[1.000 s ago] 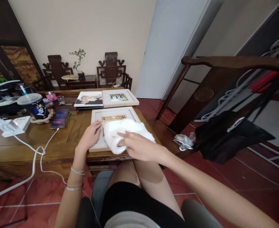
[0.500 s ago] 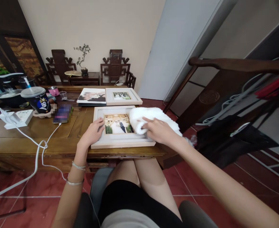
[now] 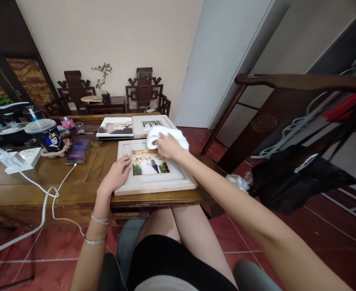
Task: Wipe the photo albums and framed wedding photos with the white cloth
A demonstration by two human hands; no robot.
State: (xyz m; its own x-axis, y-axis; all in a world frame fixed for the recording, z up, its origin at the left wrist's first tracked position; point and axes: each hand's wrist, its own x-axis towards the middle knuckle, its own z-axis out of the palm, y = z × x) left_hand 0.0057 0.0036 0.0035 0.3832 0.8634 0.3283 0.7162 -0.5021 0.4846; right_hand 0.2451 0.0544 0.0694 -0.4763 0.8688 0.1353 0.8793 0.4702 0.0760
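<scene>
A light wooden picture frame (image 3: 153, 188) lies flat at the table's front edge, with a couple's photo (image 3: 151, 162) in its middle. My left hand (image 3: 117, 173) rests on the frame's left side, fingers stretched out over the border. In my right hand (image 3: 168, 145) is a bunched white cloth (image 3: 180, 137), pressed at the frame's far right part. The cloth hides the far right corner and overlaps the near edge of a second framed photo (image 3: 138, 126) behind it.
Left of that second frame lies a stack topped by a photo panel (image 3: 114, 126). Further left are a phone (image 3: 78, 151), a lidded drink cup (image 3: 49, 135), a power strip (image 3: 29, 157) and white cables. A dark wooden chair (image 3: 265, 117) stands at the right.
My right hand has moved the white cloth left and away from me, from the frame's right side to its far edge. The left hand stays on the frame.
</scene>
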